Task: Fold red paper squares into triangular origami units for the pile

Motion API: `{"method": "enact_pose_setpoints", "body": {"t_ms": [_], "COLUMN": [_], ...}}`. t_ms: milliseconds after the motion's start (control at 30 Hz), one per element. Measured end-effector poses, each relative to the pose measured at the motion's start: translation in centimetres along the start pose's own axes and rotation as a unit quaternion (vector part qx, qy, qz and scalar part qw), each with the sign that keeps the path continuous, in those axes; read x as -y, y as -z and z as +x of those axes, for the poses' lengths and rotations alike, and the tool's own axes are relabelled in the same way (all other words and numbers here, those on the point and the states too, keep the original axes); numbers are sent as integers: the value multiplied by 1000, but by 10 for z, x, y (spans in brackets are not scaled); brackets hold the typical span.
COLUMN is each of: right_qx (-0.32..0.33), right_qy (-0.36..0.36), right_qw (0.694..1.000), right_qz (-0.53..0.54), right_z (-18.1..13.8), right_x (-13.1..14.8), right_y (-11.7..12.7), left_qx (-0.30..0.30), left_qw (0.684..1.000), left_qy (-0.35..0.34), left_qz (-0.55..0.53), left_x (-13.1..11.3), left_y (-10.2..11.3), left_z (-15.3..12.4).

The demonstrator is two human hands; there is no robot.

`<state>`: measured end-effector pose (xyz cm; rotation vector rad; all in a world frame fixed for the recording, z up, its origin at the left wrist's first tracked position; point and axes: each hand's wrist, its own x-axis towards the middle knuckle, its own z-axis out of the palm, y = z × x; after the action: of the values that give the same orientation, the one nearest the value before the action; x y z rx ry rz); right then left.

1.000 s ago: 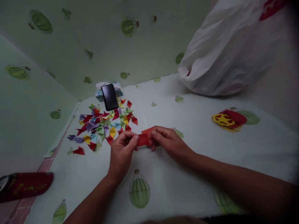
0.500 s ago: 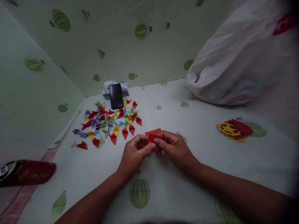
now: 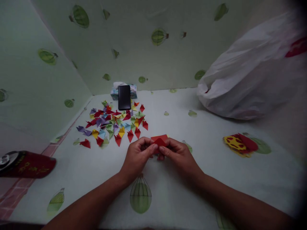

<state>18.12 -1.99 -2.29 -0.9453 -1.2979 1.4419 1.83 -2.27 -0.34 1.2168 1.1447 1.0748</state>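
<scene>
Between my two hands is a small piece of folded red paper (image 3: 159, 141), pinched at its lower edge. My left hand (image 3: 139, 156) grips its left side, thumb on top and fingers curled beneath. On the right side, my right hand (image 3: 178, 156) pinches it the same way, and the thumbs nearly touch. Just behind it lies more orange-red paper (image 3: 160, 137) with a yellow edge, partly hidden by the hands. Farther left, many small folded paper cranes (image 3: 110, 121) in red, yellow, green, blue and purple are scattered on the table.
A black phone (image 3: 124, 97) leans on a tissue box (image 3: 114, 93) behind the cranes. At far left is a dark red can (image 3: 31, 164). A white plastic bag (image 3: 240, 76) stands at back right, with red and yellow cut-out pieces (image 3: 240, 143) before it on the patterned tablecloth (image 3: 192, 198).
The red paper now shows a pointed, triangular shape between the thumbs, where before it looked like a small rectangle. My hands have shifted slightly, and the camera view has turned a little.
</scene>
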Motion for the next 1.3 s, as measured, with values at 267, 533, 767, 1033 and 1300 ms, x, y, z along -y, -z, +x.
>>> {"method": "enact_pose_setpoints", "body": {"t_ms": [267,533,767,1033,1300], "right_qx": [5,-4,-1,-26,-34], "right_qy": [13,9,1,-4,-9], "right_qw": [999,1000,1000,999,999], "right_qz": [-33,24,-7,-37,-24], "right_z": [3,1,3,0,0], "right_x": [2,-2,1,2,0], "right_y": [3,-1,2,3,2], "left_qx": [17,47,75,113,64], "left_qw": [998,999,996,992,992], "left_qy": [-20,2,39,37,-10], "left_qz": [59,-20,15,50,109], "left_x": [-1,7,4,2,4], "left_y": [6,1,3,1,2], "left_z": [4,3,4,1,2]}}
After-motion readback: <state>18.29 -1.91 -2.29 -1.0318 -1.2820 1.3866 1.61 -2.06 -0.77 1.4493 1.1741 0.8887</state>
